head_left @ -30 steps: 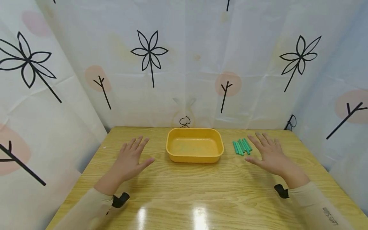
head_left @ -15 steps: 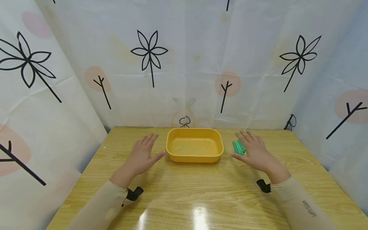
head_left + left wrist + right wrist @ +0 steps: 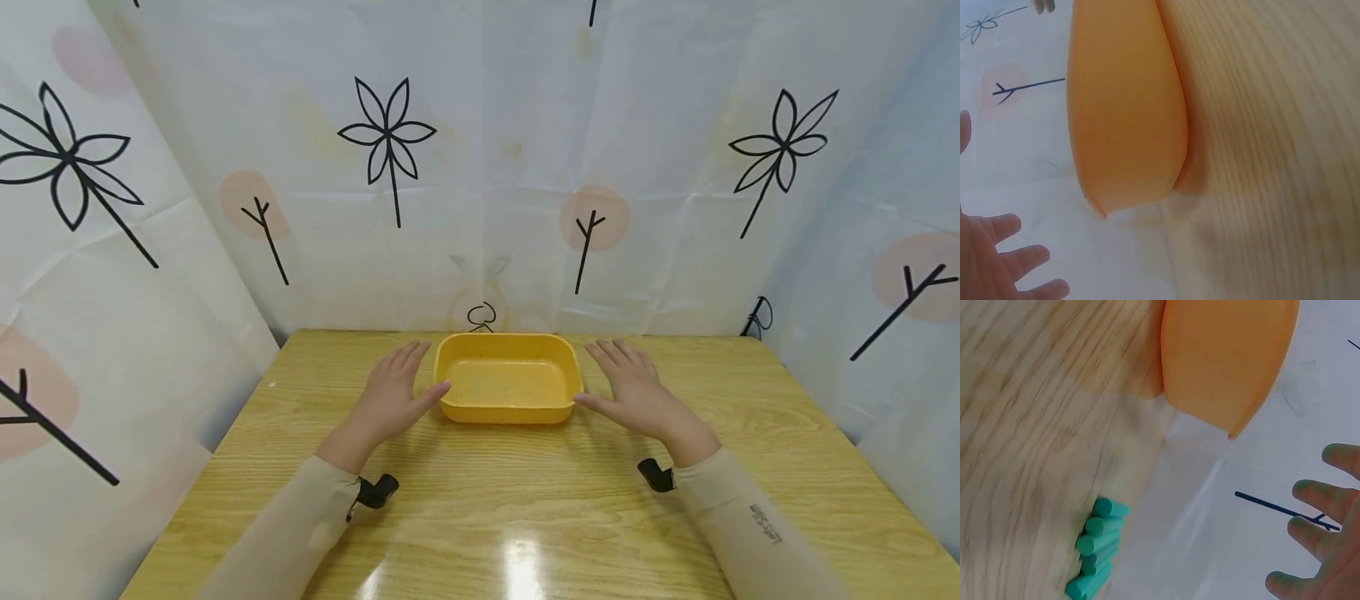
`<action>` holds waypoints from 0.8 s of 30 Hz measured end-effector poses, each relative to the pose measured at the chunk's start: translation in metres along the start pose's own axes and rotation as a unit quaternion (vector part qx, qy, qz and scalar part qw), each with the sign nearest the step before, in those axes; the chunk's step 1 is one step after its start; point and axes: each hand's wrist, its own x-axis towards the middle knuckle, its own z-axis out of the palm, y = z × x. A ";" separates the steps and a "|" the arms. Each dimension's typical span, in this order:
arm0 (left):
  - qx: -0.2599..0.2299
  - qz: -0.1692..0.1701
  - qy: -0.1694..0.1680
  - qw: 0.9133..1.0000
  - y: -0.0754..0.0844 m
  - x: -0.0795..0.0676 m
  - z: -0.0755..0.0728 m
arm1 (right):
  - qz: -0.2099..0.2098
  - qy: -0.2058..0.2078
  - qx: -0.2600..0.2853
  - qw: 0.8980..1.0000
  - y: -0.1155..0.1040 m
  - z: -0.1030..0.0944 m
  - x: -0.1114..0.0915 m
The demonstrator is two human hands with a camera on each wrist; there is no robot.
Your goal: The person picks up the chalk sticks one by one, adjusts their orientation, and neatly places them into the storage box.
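Held the fingers of the left hand (image 3: 387, 404) and the right hand (image 3: 637, 400) loose and spread, grasping nothing, with thumbs angled inward. Saw the wooden table (image 3: 480, 508) running back below the wrists and under the fingers. Found the yellow tray (image 3: 510, 415) upright between both sets of fingers, each thumb overlapping an end of it in the head view; could not tell about contact from there. Found green sticks (image 3: 1099, 542) bunched on the table below the right fingers, apart from the tray. Past the fingertips, made out patterned cloth (image 3: 495, 167).

Judged the step in hand to be a two-sided approach to the tray. Seemed best, for that, to bring both palms in level and together, lay the fingers flat along the end walls, and press evenly to avoid tipping or skidding it. Called for care on the right, to avoid brushing the sticks.
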 end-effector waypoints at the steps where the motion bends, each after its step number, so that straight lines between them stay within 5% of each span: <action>1: -0.004 -0.003 -0.001 1.000 0.000 0.001 0.001 | 0.001 -0.002 0.001 1.000 -0.001 0.001 0.002; 13: -0.047 -0.027 -0.018 0.998 -0.001 0.014 0.015 | 0.006 -0.037 0.029 0.999 -0.009 0.014 0.020; 24: -0.038 -0.045 -0.070 0.996 -0.004 0.025 0.029 | 0.019 -0.060 0.018 0.998 -0.010 0.023 0.028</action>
